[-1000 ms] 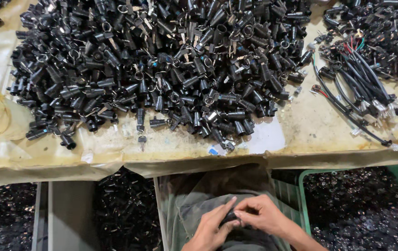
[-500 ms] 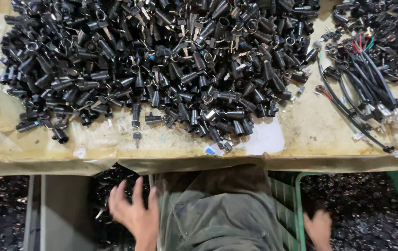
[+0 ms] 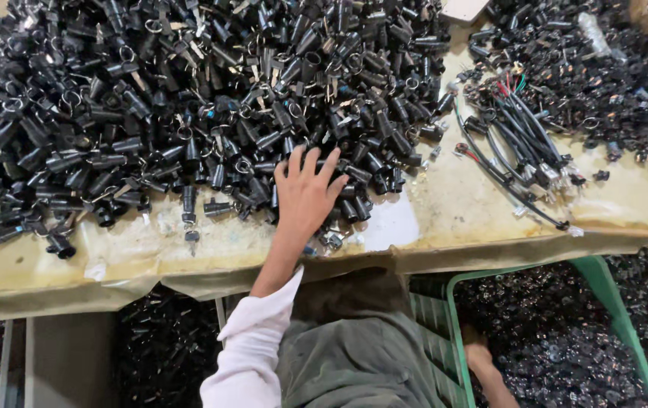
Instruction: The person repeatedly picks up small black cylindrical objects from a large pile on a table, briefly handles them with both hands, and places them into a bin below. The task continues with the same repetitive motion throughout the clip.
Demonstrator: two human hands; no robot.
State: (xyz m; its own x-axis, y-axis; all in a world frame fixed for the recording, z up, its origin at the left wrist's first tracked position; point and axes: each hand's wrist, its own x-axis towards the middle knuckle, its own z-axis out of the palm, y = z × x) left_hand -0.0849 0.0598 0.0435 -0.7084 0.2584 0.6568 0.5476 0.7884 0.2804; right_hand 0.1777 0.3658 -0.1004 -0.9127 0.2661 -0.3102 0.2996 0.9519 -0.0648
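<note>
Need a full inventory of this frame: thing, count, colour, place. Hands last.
Cylinder parts pile: too many to count, black, some with metal rings and keys, left and centre of the table.
Table cover: one, yellowish sheet, over the bench top.
Wire bundle: one, black leads with red and green strands, right of the pile.
Small parts heap: many, black, top right.
Crate: one, green, below the table edge at right, holding black parts.
Left hand: open, fingers spread on the pile's near edge, white sleeve.
Right hand: low beside the crate; grip cannot be told.
</note>
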